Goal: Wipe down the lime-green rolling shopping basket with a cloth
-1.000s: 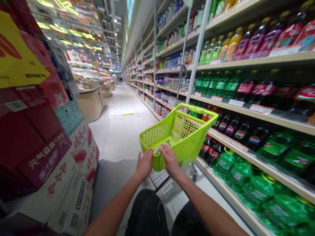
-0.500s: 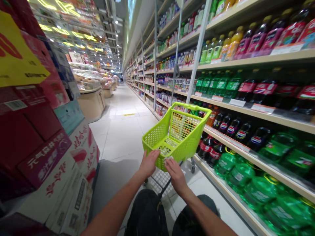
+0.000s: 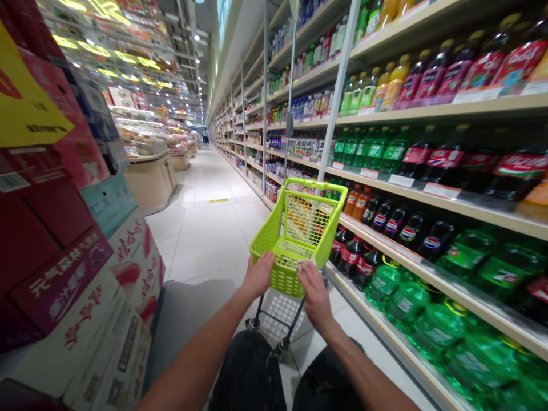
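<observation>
A lime-green shopping cart basket stands empty in front of me in a store aisle, on a dark wheeled frame. My left hand is closed over the near rim of the basket on its left side. My right hand grips the same rim on its right side, fingers curled over the edge. Both forearms reach forward from the bottom of the view above my dark trousers.
Shelves of soda bottles run along the right side, close to the cart. Stacked red and white cartons rise on the left. The tiled aisle floor stretches ahead, with round display stands at the left further on.
The cart has swung from pointing toward the right-hand shelves to pointing down the aisle. Both hands stayed on the rim and moved slightly right with it.
</observation>
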A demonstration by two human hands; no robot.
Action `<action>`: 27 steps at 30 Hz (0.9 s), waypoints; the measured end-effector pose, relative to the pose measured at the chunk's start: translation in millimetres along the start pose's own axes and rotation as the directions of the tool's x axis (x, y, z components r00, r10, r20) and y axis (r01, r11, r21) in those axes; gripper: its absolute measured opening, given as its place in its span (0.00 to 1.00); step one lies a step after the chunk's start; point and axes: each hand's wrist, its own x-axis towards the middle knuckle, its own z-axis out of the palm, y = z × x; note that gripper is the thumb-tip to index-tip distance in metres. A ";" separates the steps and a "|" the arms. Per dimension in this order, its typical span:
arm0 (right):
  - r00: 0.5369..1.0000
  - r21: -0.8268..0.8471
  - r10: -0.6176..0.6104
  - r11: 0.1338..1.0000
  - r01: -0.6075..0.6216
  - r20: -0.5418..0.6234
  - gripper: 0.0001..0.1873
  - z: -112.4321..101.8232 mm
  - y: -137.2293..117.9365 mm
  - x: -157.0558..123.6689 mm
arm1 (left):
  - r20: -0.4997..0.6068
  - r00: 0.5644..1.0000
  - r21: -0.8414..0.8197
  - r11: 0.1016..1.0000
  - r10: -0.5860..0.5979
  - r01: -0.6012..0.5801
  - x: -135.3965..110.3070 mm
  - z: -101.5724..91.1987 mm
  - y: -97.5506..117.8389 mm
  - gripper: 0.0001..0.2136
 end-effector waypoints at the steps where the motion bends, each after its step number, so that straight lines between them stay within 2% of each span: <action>1: 0.998 -0.028 0.063 0.998 -0.064 -0.015 0.24 -3.5 5.6 7.5 | 0.009 1.000 0.018 1.000 -0.022 0.021 2.4 -0.3 -1.8 0.27; 4: 0.986 -0.075 0.168 0.983 -0.167 0.000 0.26 5.5 12.8 17.6 | 0.057 0.998 0.059 0.998 -0.034 0.031 5.0 2.8 -1.1 0.27; 8: 0.987 -0.056 0.152 0.987 -0.148 0.057 0.26 31.6 2.2 12.0 | 0.067 0.997 0.069 0.997 -0.023 0.018 2.1 5.6 8.2 0.28; 10: 0.993 -0.045 0.097 0.995 -0.094 0.074 0.26 29.1 4.5 8.0 | 0.062 0.998 0.062 0.998 0.021 -0.024 0.8 4.0 8.0 0.27; 12: 0.995 -0.060 0.080 0.995 -0.077 0.060 0.26 14.8 17.1 4.1 | 0.038 0.999 0.058 0.998 0.027 -0.029 -0.1 2.2 2.8 0.26; 15: 0.988 -0.114 0.156 0.981 -0.156 -0.009 0.27 -5.0 37.0 0.3 | 0.012 1.000 0.065 0.998 -0.027 0.026 -1.8 3.1 -6.8 0.27; 17: 0.980 -0.120 0.199 0.972 -0.199 -0.018 0.28 -1.6 36.2 0.7 | 0.025 0.999 0.066 0.997 -0.036 0.035 -3.4 6.0 -8.4 0.28; 19: 0.981 -0.091 0.192 0.978 -0.190 0.017 0.28 15.0 22.3 3.9 | 0.033 0.999 0.060 0.998 -0.021 0.018 -5.2 9.1 -5.4 0.29; 21: 0.987 -0.040 0.140 0.990 -0.138 0.073 0.28 33.6 5.1 8.5 | 0.027 1.000 0.055 0.998 -0.001 -0.001 -7.1 11.0 -0.4 0.29; 23: 0.991 0.007 0.064 0.998 -0.065 0.121 0.27 41.4 -2.3 12.1 | 0.010 1.000 0.053 0.998 0.027 -0.027 -8.9 11.6 3.6 0.29; 25: 0.992 0.005 0.043 0.999 -0.044 0.122 0.27 33.7 6.0 13.0 | -0.001 0.999 0.042 0.998 0.040 -0.040 -10.2 11.5 6.1 0.29; 27: 0.991 -0.057 0.119 0.992 -0.116 0.053 0.28 17.6 24.6 11.4 | 0.002 0.999 0.020 0.999 0.041 -0.041 -10.7 11.0 7.9 0.29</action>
